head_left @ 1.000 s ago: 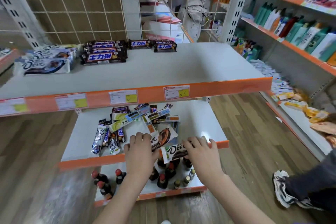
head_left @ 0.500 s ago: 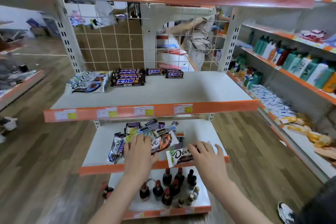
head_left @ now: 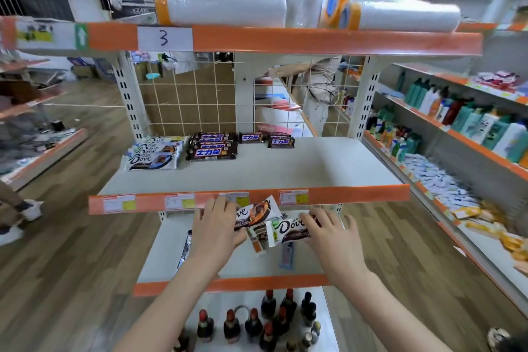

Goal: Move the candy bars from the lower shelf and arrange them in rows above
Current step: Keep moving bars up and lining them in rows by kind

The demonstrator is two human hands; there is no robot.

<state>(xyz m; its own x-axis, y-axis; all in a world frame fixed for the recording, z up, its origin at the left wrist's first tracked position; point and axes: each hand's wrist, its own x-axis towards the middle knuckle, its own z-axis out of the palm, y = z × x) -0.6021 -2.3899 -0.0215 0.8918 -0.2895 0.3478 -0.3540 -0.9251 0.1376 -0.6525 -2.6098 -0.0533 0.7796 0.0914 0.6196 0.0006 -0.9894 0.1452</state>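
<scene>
My left hand (head_left: 217, 226) grips a white and orange Dove bar (head_left: 255, 213), raised in front of the upper shelf's orange lip (head_left: 357, 193). My right hand (head_left: 328, 233) holds a white and brown Dove bar (head_left: 285, 231) just below and to the right, above the lower shelf (head_left: 168, 246). A smaller bar (head_left: 257, 238) sits under these two; which hand holds it is unclear. On the upper shelf lie stacked Dove bars (head_left: 153, 156) at back left and dark Snickers bars (head_left: 213, 147) in rows beside them. One loose bar (head_left: 185, 248) shows on the lower shelf, left of my forearm.
Small dark bottles (head_left: 268, 317) stand on the bottom shelf. White rolls (head_left: 220, 3) lie on the top shelf marked 3. Shampoo bottles (head_left: 468, 120) fill the shelving at right. A person (head_left: 317, 86) stands behind the wire grid, and someone's shoe (head_left: 31, 208) is at far left.
Both hands have lifted Dove bars off the lower-shelf pile up toward the upper shelf's front edge. The view has tilted upward, revealing the top shelf.
</scene>
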